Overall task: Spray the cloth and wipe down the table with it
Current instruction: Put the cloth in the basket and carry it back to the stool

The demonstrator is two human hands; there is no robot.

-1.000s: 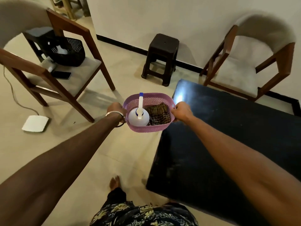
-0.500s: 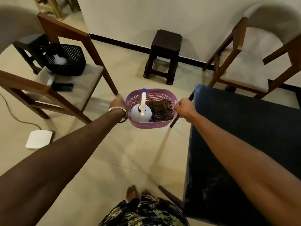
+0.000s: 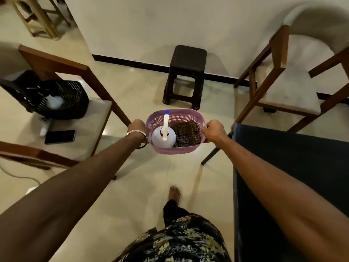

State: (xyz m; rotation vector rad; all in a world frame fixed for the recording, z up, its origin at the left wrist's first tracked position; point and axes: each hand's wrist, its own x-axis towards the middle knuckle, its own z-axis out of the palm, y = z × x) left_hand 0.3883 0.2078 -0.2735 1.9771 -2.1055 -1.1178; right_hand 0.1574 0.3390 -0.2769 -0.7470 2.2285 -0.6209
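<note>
Head view shows the person has stepped to the left, so the black table (image 3: 294, 167) now sits off to the right side. Farther out, the left hand (image 3: 137, 127) and right hand (image 3: 213, 131) each curl their fingers around a side of the purple basket (image 3: 175, 150). Inside stand the spray bottle (image 3: 164, 136) and the checked cloth (image 3: 188, 136), not used yet. Beyond is a dark stool (image 3: 186, 72).

Between my arms hangs the basket (image 3: 171, 149), spray bottle (image 3: 163, 137) left of the cloth (image 3: 187, 134) inside. The counter (image 3: 294, 167) lies right; a stool (image 3: 186, 72) stands ahead, a chair (image 3: 62, 114) left.
</note>
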